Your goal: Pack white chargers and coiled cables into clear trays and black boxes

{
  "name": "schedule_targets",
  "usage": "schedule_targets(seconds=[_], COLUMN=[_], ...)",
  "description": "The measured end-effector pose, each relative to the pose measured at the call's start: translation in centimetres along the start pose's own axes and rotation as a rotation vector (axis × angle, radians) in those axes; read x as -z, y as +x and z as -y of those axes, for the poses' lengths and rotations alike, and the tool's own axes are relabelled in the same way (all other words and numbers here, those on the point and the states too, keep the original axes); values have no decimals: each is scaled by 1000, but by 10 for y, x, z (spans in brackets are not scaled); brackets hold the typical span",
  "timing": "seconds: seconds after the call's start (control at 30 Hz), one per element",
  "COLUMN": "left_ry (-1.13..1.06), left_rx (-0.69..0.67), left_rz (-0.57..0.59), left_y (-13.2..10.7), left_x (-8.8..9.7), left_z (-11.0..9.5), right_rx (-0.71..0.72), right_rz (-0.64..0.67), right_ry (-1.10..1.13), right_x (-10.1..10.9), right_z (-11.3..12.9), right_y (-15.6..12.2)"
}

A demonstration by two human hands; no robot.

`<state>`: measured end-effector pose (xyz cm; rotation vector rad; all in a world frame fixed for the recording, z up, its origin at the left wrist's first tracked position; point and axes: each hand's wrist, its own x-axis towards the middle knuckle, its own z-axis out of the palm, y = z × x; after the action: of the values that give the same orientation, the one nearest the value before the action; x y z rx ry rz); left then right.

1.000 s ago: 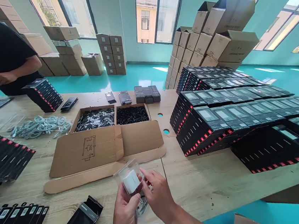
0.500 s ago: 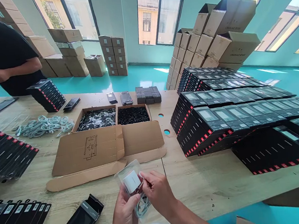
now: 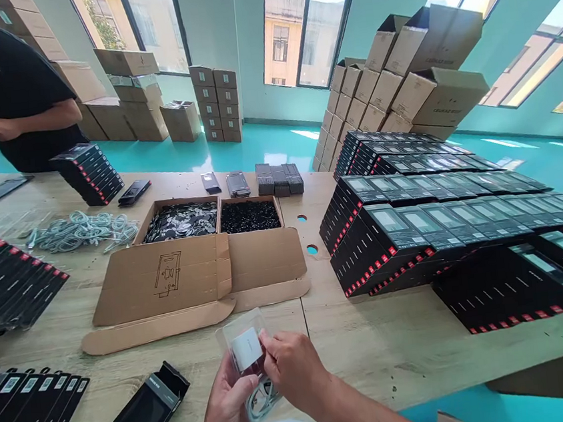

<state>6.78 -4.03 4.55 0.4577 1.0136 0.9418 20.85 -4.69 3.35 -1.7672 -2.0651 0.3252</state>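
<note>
My left hand [image 3: 227, 399] is closed round a clear plastic tray [image 3: 224, 338], its thumb lying across the lower part. In the tray sits a white charger block [image 3: 247, 350], with a pale coiled cable [image 3: 262, 400] below it. My right hand [image 3: 294, 369] is closed at the tray's right edge beside the charger; its fingertips are partly hidden, so what they pinch is unclear. Left of my hands lies a black retail box [image 3: 137, 421] with a window and a raised end flap.
Flattened cardboard [image 3: 163, 287] lies ahead, before two shallow boxes of small black parts [image 3: 250, 215]. Loose cables [image 3: 82, 230] are at the left. Stacked black boxes [image 3: 396, 252] fill the right side. A person in a black shirt [image 3: 23, 97] stands across the table.
Both hands and the tray have shifted slightly left and down in view. The right hand stays at the tray's edge, and the camera view has moved a little.
</note>
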Motion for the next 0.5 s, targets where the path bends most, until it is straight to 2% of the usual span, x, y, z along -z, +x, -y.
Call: schedule_targets(seconds=[0.17, 0.27, 0.37, 0.5], left_ry=[-53, -56, -49, -91], left_rx=[47, 55, 22, 34], left_rz=[37, 51, 34, 55], left_y=[0, 2, 3, 3], left_x=[5, 2, -5, -12], left_z=[-1, -5, -10, -12], right_rx=[-14, -66, -130, -195], right_rz=[-29, -36, -71, -138], right_ry=[56, 105, 318, 526], right_x=[6, 13, 15, 4], right_z=[-1, 2, 6, 2], right_y=[-6, -11, -14, -15])
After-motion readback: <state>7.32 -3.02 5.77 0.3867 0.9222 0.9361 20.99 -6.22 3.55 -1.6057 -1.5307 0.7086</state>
